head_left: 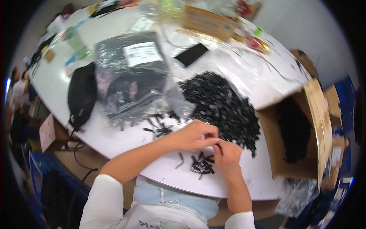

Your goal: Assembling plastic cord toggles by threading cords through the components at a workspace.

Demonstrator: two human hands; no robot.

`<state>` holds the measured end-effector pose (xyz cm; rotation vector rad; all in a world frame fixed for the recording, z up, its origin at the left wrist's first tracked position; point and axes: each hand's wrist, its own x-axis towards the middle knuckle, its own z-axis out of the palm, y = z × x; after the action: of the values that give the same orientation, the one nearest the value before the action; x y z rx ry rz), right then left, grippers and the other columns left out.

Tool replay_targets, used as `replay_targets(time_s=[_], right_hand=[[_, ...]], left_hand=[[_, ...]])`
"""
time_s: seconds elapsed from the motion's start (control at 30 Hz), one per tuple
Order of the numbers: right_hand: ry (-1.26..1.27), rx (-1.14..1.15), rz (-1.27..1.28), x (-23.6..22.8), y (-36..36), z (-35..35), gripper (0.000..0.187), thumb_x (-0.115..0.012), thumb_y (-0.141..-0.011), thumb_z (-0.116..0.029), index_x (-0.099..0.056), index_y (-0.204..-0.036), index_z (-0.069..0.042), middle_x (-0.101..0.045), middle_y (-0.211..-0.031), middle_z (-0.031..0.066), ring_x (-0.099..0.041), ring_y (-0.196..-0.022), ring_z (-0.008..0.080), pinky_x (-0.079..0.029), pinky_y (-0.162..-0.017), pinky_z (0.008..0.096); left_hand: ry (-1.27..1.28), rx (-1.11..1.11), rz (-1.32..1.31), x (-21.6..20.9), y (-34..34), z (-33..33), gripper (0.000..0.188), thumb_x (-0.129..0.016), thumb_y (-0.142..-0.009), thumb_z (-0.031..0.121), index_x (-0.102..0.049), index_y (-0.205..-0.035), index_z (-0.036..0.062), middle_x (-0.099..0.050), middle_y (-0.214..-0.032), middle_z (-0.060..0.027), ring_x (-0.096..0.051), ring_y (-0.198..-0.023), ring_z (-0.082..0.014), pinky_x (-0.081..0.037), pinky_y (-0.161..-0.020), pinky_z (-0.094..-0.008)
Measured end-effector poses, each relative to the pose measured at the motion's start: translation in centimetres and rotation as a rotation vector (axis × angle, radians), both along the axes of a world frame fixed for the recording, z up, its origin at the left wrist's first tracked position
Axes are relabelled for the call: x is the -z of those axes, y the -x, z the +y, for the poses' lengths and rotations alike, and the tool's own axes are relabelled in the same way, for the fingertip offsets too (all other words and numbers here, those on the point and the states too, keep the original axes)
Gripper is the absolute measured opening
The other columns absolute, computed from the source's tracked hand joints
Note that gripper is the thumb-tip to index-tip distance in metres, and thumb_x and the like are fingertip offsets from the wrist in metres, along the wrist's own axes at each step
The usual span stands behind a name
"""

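Note:
My left hand [195,136] and my right hand [228,153] meet above the near part of the white table, thumbs and fingers pinched together. A small dark bit shows between the fingertips, too hidden to name. Just beyond the hands lies a large heap of short black strap-like pieces [219,103]. Below them, near the table edge, is a smaller loose pile of black pieces [203,164], with a single strip [179,160] apart to its left. Several more black pieces [159,129] are scattered beyond my left forearm.
A clear plastic bag of dark goods [133,76] with a white label lies at left, beside a black pouch [82,93]. An open cardboard box [272,145] holding black material stands at right. Farther back are a black rectangle [191,55], another carton [207,23] and a bottle [76,42].

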<state>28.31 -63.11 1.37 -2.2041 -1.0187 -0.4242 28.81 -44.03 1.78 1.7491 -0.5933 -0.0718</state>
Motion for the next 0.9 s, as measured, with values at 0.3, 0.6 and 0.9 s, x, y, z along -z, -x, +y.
replay_targets(time_s=[0.3,0.6,0.9], right_hand=[[0.091,0.037,-0.008,0.1,0.9,-0.2,0.013,-0.069,-0.074,-0.001,-0.060,-0.084,0.002,-0.057,-0.061,0.0116,-0.056,-0.052,0.0288,-0.043,-0.050,0.0371],[0.052,0.057,0.069,0.6,1.2,-0.7,0.008,-0.064,-0.080,-0.005,-0.060,-0.082,0.002,-0.056,-0.060,0.0101,-0.051,-0.048,0.0222,-0.038,-0.049,0.0315],[-0.259,0.081,0.485,0.0,1.5,-0.3,0.017,-0.055,-0.089,-0.007,-0.062,-0.076,0.001,-0.054,-0.054,0.0018,-0.046,-0.046,0.0069,-0.033,-0.045,0.0242]], left_hand=[[0.064,-0.014,-0.103,1.4,-0.6,-0.5,0.016,-0.062,-0.084,0.015,-0.056,-0.079,0.0009,-0.059,-0.065,-0.0094,-0.057,-0.058,-0.0200,-0.044,-0.054,-0.0318],[0.111,-0.245,-0.011,1.8,0.0,-1.5,0.018,-0.064,-0.084,0.017,-0.060,-0.079,0.0000,-0.062,-0.065,-0.0114,-0.061,-0.061,-0.0239,-0.047,-0.057,-0.0335],[0.476,0.107,0.397,2.3,-0.7,-1.5,0.014,-0.069,-0.084,0.014,-0.065,-0.084,0.0005,-0.066,-0.074,-0.0031,-0.059,-0.064,-0.0087,-0.045,-0.051,-0.0233]])
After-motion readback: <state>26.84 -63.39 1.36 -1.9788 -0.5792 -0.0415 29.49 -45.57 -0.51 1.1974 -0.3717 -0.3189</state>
